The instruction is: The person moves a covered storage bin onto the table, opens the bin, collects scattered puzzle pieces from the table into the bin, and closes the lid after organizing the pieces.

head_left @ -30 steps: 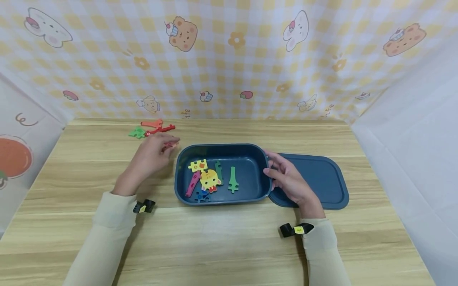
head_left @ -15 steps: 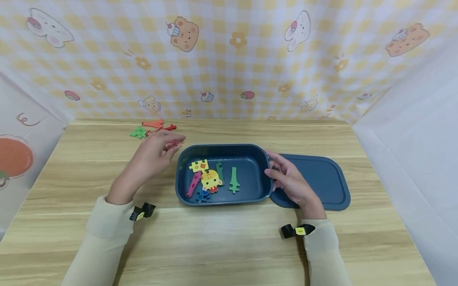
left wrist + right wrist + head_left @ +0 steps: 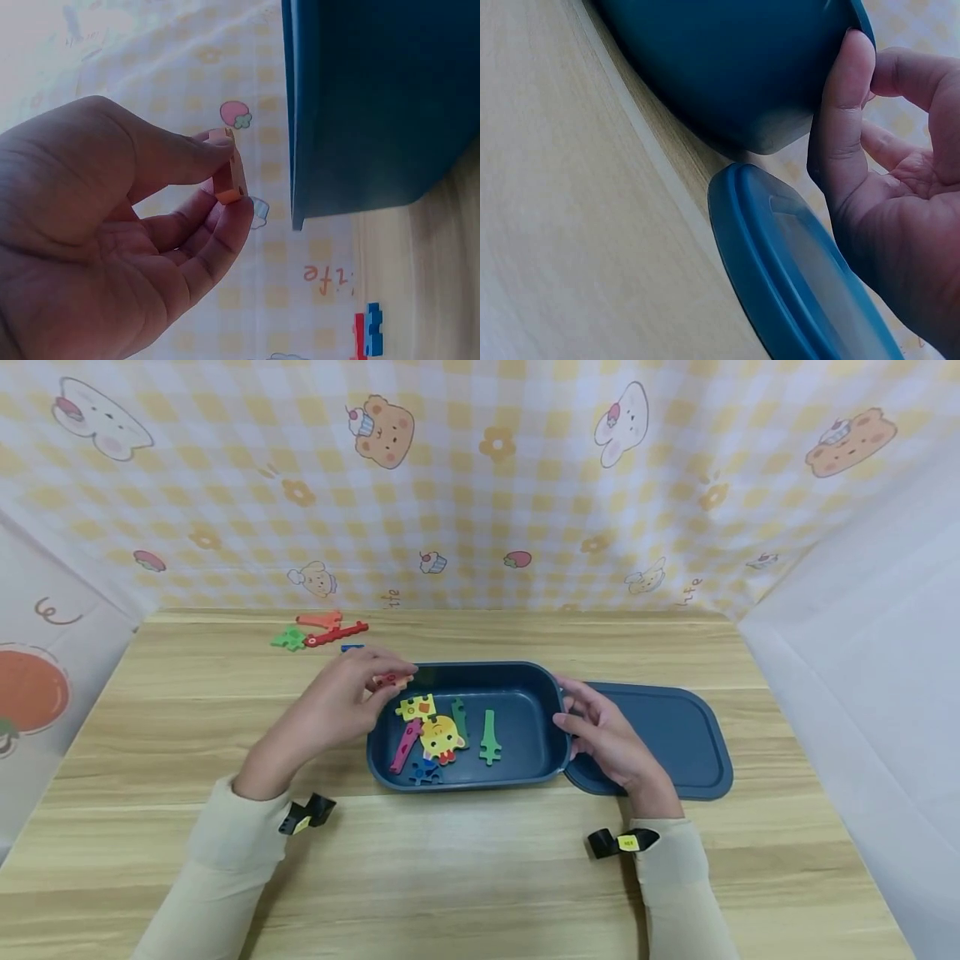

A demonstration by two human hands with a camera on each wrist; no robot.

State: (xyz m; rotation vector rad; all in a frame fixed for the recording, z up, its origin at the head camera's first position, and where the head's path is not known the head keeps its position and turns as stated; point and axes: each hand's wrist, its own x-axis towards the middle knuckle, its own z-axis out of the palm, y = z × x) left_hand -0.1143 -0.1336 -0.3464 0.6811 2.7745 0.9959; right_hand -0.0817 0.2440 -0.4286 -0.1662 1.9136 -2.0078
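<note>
My left hand (image 3: 337,700) pinches a small red-and-orange puzzle piece (image 3: 392,680) between thumb and fingers, over the left back corner of a dark blue box (image 3: 528,739). In the left wrist view, that piece (image 3: 231,180) shows edge-on, apart from the box wall (image 3: 360,135). At the box's right end, my right hand (image 3: 611,745) grips the rim, thumb at the edge. Inside the box lie a yellow piece (image 3: 416,707), a magenta piece (image 3: 406,745), a yellow animal-face piece (image 3: 441,739), a blue piece (image 3: 425,772) and two green pieces, one light green (image 3: 489,739).
The blue lid (image 3: 675,743) lies flat right of the box, partly under my right hand. At the table's back left are an orange piece (image 3: 320,620), a green piece (image 3: 288,638), a red piece (image 3: 337,634) and a blue piece (image 3: 351,647). A patterned cloth (image 3: 465,510) hangs behind.
My left hand has moved right and toward me with the puzzle piece, from beside the box to over its left corner, uncovering a blue piece behind. My right hand stays at the rim.
</note>
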